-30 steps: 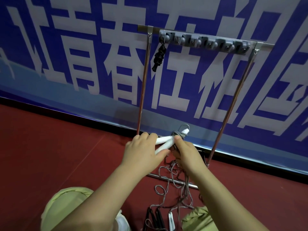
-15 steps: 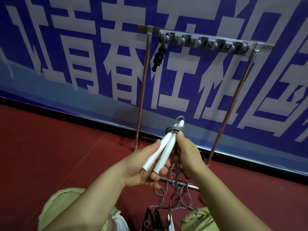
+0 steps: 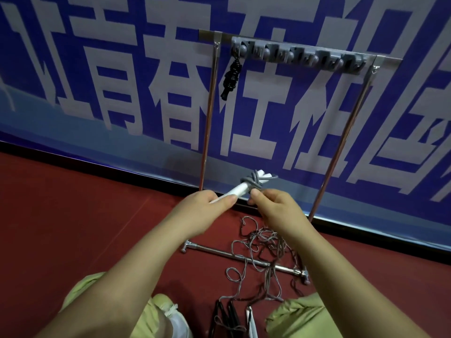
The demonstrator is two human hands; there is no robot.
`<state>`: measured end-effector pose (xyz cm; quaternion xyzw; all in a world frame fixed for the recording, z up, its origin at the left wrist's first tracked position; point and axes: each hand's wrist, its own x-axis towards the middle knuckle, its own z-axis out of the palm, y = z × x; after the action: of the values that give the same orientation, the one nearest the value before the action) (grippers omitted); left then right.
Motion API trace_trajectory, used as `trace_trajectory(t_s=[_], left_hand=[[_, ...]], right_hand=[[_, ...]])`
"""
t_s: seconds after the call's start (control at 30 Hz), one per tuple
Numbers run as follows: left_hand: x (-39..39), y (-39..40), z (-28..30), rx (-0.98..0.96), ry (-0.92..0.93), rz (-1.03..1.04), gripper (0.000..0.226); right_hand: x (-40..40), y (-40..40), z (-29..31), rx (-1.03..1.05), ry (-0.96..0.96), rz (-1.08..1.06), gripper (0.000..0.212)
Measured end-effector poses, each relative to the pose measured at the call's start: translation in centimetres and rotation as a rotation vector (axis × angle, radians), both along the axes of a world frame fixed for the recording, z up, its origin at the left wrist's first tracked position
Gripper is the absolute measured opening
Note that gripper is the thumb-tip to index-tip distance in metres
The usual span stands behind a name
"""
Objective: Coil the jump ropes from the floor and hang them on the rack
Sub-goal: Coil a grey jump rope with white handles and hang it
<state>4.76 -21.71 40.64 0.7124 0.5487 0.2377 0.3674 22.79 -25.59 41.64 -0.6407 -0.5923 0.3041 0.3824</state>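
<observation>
My left hand [image 3: 205,213] grips the lower ends of two white jump-rope handles [image 3: 240,189], held together and pointing up to the right. Grey cord [image 3: 252,182] is wrapped in several turns around their upper part. My right hand [image 3: 275,208] pinches that grey cord just right of the handles. The rest of the grey rope [image 3: 258,242] hangs down into a loose tangle on the red floor. A metal rack [image 3: 300,57] stands ahead with a grey hook bar on top. A coiled black jump rope [image 3: 230,78] hangs from its leftmost hook.
The rack's chrome base bar [image 3: 234,254] lies on the floor under the tangle. Black handles [image 3: 225,313] and a white handle [image 3: 251,320] lie between my knees. A blue banner with large white characters [image 3: 122,69] covers the wall behind the rack.
My left hand turned over from palm-up to knuckles-up while keeping hold of the handles. The handles tilted lower, toward the right. My right hand moved round them with the cord.
</observation>
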Motion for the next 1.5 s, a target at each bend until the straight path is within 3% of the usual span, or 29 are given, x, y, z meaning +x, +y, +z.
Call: trace_trajectory(t_s=[0.13, 0.23, 0.3, 0.43, 0.6, 0.73, 0.87, 1.03, 1.17, 1.3, 1.43, 1.5], left_hand=[[-0.1, -0.3, -0.4, 0.062, -0.011, 0.078, 0.044], [0.6, -0.7, -0.3, 0.137, -0.011, 0.112, 0.043], [0.7, -0.6, -0.2, 0.082, -0.058, 0.088, 0.040], [-0.1, -0.9, 0.9, -0.239, -0.444, -0.107, 0.020], [-1.2, -1.9, 1.7, -0.823, -0.785, -0.472, 0.071], [-0.7, -2.1, 0.8, -0.923, -0.859, -0.518, 0.064], [-0.1, -2.1, 1.1, -0.755, -0.715, -0.370, 0.053], [1.8, -1.3, 1.2, -0.248, -0.445, -0.131, 0.046], [1.5, -0.9, 0.7, 0.172, 0.131, 0.008, 0.045], [1.4, -0.9, 0.4, 0.308, 0.433, 0.063, 0.040], [2.0, -0.9, -0.5, 0.534, 0.604, 0.094, 0.044], [2.2, -1.0, -0.6, 0.548, 0.586, 0.068, 0.046]], right_hand=[[-0.4, -0.2, 0.5, -0.105, 0.227, 0.035, 0.047], [-0.7, 0.3, 0.6, -0.063, 0.250, -0.006, 0.041], [-0.7, 0.5, 0.7, -0.018, 0.258, 0.053, 0.036], [-0.2, 0.5, 1.1, 0.014, 0.391, 0.177, 0.030], [0.0, 0.3, 1.4, 0.012, 0.499, 0.354, 0.035], [0.0, 0.1, 1.5, 0.028, 0.501, 0.428, 0.036], [0.5, -0.2, 2.2, 0.053, 0.252, 0.231, 0.031], [0.4, 0.8, 1.8, 0.056, 0.208, 0.096, 0.031], [0.7, 1.3, 1.1, -0.100, 0.135, 0.047, 0.048], [0.1, 0.9, 0.9, -0.221, 0.068, 0.060, 0.055], [-0.1, 1.2, 0.7, -0.194, 0.156, 0.022, 0.060], [0.0, 1.4, 0.6, -0.133, 0.170, 0.006, 0.054]])
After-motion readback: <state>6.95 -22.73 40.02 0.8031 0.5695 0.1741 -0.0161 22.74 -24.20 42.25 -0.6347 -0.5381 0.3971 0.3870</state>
